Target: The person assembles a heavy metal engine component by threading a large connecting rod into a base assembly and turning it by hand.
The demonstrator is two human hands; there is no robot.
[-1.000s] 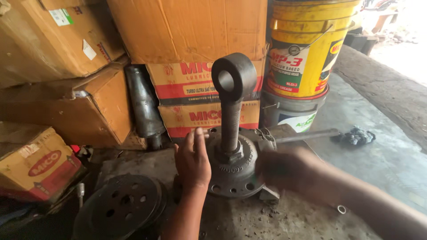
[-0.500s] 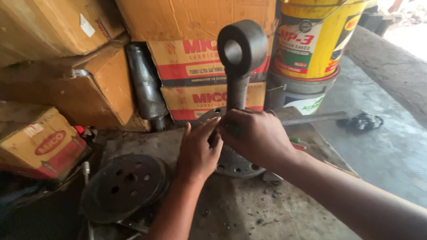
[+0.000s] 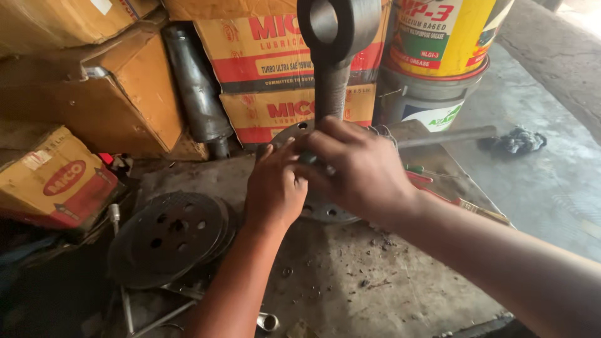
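The gritty metal bench (image 3: 350,281) was backed by at least four cardboard cartons and two stacked round pails (image 3: 432,56), with one perforated steel disc (image 3: 169,235) at 9 o'clock of the hands. One rough cast eye-ended rod (image 3: 335,44) stood upright at 12 o'clock on its round flanged base (image 3: 328,209). The left hand (image 3: 275,188) and right hand (image 3: 360,172), apart a second before, had closed together around the rod's foot, fingers curled and pressed against it.

Cardboard cartons (image 3: 275,59) beside yellow pail (image 3: 447,34)

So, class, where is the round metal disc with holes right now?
In the head view, the metal disc lies flat at lower left on the workbench, just left of the left hand and right of a cardboard box.
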